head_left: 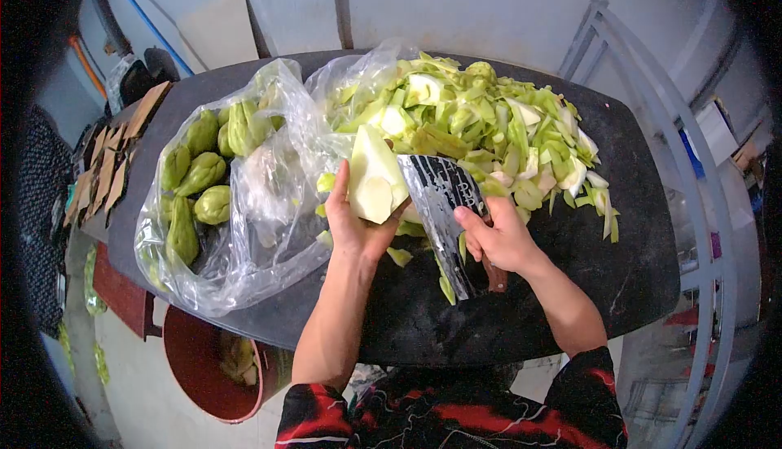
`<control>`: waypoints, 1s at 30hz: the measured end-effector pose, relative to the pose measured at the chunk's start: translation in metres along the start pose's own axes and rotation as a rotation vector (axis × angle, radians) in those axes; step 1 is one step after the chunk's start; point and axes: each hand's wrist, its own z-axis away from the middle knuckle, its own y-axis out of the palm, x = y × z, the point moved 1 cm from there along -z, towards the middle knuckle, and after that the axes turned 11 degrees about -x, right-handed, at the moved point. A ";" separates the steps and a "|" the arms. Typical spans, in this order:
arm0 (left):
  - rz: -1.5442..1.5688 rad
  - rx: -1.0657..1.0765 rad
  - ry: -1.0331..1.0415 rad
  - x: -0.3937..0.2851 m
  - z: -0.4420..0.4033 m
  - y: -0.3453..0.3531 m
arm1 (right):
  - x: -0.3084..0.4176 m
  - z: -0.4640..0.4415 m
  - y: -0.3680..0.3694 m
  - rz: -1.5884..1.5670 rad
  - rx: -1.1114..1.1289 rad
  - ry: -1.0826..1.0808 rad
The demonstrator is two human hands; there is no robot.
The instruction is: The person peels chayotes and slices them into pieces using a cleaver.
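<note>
a black, round-cornered table (570, 311) spans my workspace, a pale metal railing (715, 237) to its right. a clear, crumpled plastic bag (273, 266) at left holds whole green, pear-shaped vegetables (201, 174), skins on; a broad heap of green-and-white parings (521, 140) sits beyond my hands, crowding the space behind the blade. the work looks well along but unfinished, judging by that heap and the unpeeled stock. below the table edge, a round red-brown bucket (189, 359) has pale pieces inside. my right hand (505, 239) is closed around the wooden handle of a wide, dark-and-silver cleaver (436, 205), thumb against the blade. my left hand (355, 233), partly curled, cups a pale, faceted, skinless vegetable (375, 174) upright, just beside the blade, between bag and cleaver.
</note>
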 end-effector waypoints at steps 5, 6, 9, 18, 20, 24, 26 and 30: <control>0.013 0.098 0.034 -0.001 -0.002 -0.002 | 0.004 0.002 0.001 -0.014 -0.017 -0.020; -0.018 0.136 0.051 -0.001 -0.002 -0.003 | 0.006 0.003 0.000 -0.010 -0.021 -0.025; -0.061 0.130 0.076 0.001 0.000 -0.005 | 0.005 0.003 -0.001 -0.029 -0.017 -0.029; -0.095 0.085 0.059 0.015 0.013 -0.003 | 0.009 0.007 0.004 -0.123 -0.013 -0.042; -0.090 0.098 0.056 0.017 0.020 0.005 | 0.007 0.007 0.006 -0.149 -0.011 -0.042; -0.147 0.092 -0.001 0.034 0.024 0.002 | 0.006 0.004 0.010 -0.220 -0.044 -0.094; -0.139 0.145 -0.012 0.035 0.024 0.002 | 0.011 0.005 0.010 -0.219 -0.055 -0.114; -0.145 0.127 -0.009 0.034 0.023 0.003 | 0.011 0.008 0.015 -0.261 -0.081 -0.107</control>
